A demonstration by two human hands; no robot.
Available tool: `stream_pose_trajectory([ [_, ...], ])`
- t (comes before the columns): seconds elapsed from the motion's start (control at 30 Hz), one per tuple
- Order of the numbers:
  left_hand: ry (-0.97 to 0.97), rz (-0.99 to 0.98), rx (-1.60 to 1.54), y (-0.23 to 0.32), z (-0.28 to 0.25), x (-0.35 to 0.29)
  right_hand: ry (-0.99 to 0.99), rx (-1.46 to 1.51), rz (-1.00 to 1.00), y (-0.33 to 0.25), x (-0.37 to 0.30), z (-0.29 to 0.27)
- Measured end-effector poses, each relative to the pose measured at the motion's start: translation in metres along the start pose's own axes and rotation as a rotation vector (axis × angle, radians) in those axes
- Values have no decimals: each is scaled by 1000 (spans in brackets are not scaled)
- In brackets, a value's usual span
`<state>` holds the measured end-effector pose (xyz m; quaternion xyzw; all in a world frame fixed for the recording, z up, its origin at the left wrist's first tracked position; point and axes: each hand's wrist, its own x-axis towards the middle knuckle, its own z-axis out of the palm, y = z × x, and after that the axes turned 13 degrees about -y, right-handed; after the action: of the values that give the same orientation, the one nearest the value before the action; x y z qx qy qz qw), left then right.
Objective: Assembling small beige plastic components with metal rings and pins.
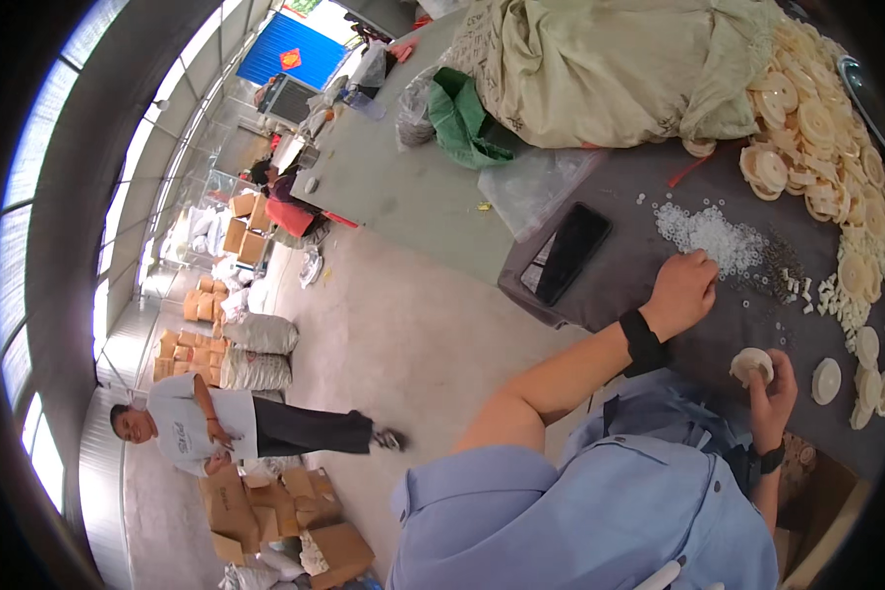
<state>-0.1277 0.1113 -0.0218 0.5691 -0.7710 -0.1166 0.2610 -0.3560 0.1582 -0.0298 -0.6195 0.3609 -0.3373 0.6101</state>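
My left hand [685, 292], with a black band at the wrist, reaches to the edge of a pile of small white plastic rings [710, 234]. Its fingers are curled together at the pile, and whatever is between them is hidden. In my right hand [777, 401] is a round cream plastic part [752, 365], gripped at its edge close to my body. Small dark pieces [782, 264] lie beside the rings, next to a scatter of little white plastic pegs [841, 303]. Several finished-looking cream discs [826, 381] rest to the right of my right hand.
A large heap of cream round parts [792, 113] covers the table's far right. Behind the rings lies a bulky woven sack [619, 74]. A black phone [573, 252], clear plastic bag [541, 187] and green bag [462, 123] sit leftward. One person [206, 423] stands near cardboard boxes [339, 551].
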Motion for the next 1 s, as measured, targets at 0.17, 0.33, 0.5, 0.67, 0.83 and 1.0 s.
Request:
stream_pose_trajectory([
  [0.17,-243,-208,-673,35,-21,5,5,60,-21,-9,5,6],
  [0.33,-621,-209,-1373,44,-13,4,13,-39,-106,-19,6,0],
  [0.5,-655,-232,-1233,51,-15,3,-47,-201,-252,-39,6,4],
  [0.67,-589,-180,-1143,57,-16,-1,-72,-149,-224,-39,0,2],
  [0.83,-706,-154,-1230,55,-18,-2,-19,-179,-299,-31,-1,-3],
  [1.0,-662,-211,-1173,64,-35,-4,-41,-48,-254,-26,2,-2],
])
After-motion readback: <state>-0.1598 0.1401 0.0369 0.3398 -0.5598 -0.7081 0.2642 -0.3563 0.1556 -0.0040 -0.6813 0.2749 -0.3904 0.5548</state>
